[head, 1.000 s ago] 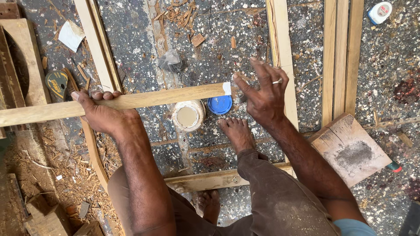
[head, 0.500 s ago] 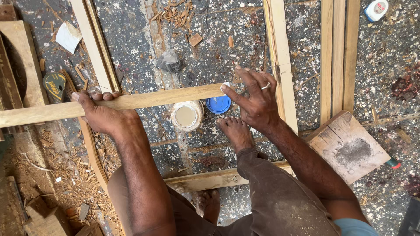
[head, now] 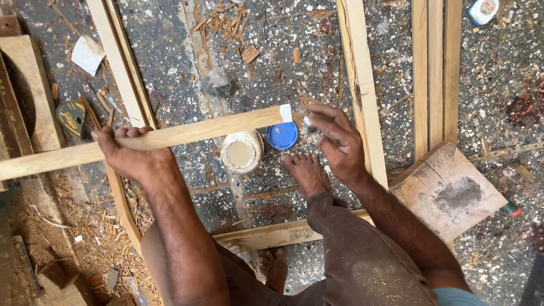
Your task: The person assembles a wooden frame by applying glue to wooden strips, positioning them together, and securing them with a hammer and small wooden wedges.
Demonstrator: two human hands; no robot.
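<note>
**Wooden stick held level over a speckled floor**

Pale wood runs across the middle of the view: one long stick (head: 170,136) held nearly level, its right end smeared with white filler. The left hand (head: 127,153) is wrapped around it from below, fingers curled over the top edge in a firm grasp. The right hand (head: 334,139) sits just beside the stick's white end, fingers pinched together on a small pale lump; whether it touches the wood cannot be told.

Below the stick's right end stand two round things on the floor (head: 272,73): one open tub (head: 241,152) of beige paste and, touching it on the right, one blue lid (head: 281,136). One bare foot (head: 306,173) rests beside the lid, and a second foot (head: 275,269) shows lower down between the knees.

Four more wooden strips lie on the floor: one slanted at upper left (head: 116,62), one near the right hand (head: 360,85), and two side by side further right (head: 435,68). One flat board (head: 453,190) lies at lower right. One tape measure (head: 71,117) lies at the left, and one small white bottle (head: 483,10) sits in the top right corner. Wood shavings are scattered at lower left.
</note>
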